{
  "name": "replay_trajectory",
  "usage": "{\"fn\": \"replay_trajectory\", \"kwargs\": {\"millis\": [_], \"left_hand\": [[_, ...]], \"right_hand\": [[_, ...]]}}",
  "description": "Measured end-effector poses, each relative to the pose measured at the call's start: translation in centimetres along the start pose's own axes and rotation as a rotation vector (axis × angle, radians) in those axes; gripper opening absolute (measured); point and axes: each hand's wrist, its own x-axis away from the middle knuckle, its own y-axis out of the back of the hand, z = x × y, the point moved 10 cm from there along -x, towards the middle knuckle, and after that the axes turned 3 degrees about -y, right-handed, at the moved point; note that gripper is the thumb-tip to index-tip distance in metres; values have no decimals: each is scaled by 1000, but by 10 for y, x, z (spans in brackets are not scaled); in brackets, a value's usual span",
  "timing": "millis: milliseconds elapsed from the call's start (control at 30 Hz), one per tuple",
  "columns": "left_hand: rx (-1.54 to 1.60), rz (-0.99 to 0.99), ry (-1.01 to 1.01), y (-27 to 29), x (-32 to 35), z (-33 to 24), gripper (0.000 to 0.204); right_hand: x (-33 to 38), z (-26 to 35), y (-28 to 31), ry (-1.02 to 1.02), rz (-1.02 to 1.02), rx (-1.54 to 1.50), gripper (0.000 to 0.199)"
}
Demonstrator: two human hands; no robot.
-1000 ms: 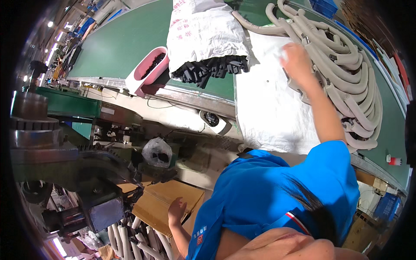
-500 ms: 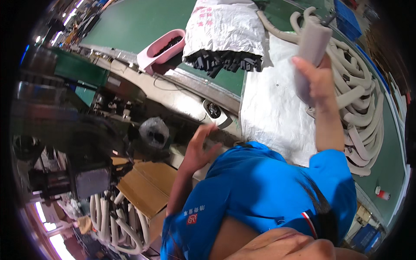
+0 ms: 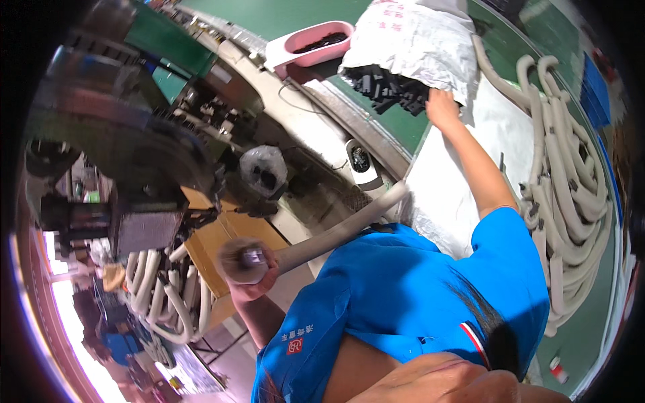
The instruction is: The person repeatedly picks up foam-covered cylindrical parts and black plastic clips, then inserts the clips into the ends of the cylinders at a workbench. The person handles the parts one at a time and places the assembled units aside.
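Observation:
My left hand [image 3: 262, 287] is wrapped round one end of a bent grey foam-covered tube [image 3: 329, 235], whose far end reaches in front of my body. That near end is blurred, with a shiny metal bit in its opening. At the mouth of a white woven sack [image 3: 420, 43] my right hand [image 3: 443, 109] is closed, its fingertips against the black strips [image 3: 386, 88] spilling out. What it grips there is hidden. Several more grey foam tubes [image 3: 561, 174] lie heaped on the green table at the right, some with small dark fittings at their ends.
A pink container [image 3: 312, 46] with small black parts stands left of the sack, and a white dish [image 3: 363, 164] of dark parts sits by the table edge. Machinery [image 3: 141, 228] fills the left side, near an open cardboard box [image 3: 205, 235] and more tubes [image 3: 168, 292].
The grey tube has passed from my right hand to my left, swinging over to the left. My right hand has moved to the sack's mouth. The view has turned.

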Motion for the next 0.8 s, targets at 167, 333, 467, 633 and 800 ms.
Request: {"fn": "replay_trajectory", "kwargs": {"millis": [167, 333, 467, 633, 800], "left_hand": [[-736, 57, 169, -5, 13, -11, 41], [-849, -12, 320, 9, 33, 23, 40], [-879, -100, 303, 27, 40, 28, 41], [-861, -176, 279, 49, 51, 20, 39], [-849, -138, 339, 65, 74, 25, 33]], "right_hand": [[-20, -46, -76, -163, 207, 227, 25], [41, 132, 45, 458, 335, -696, 32], [149, 247, 136, 481, 1119, -1403, 31], [166, 285, 157, 473, 1036, -1448, 33], [180, 315, 148, 542, 1105, -1444, 33]]}}
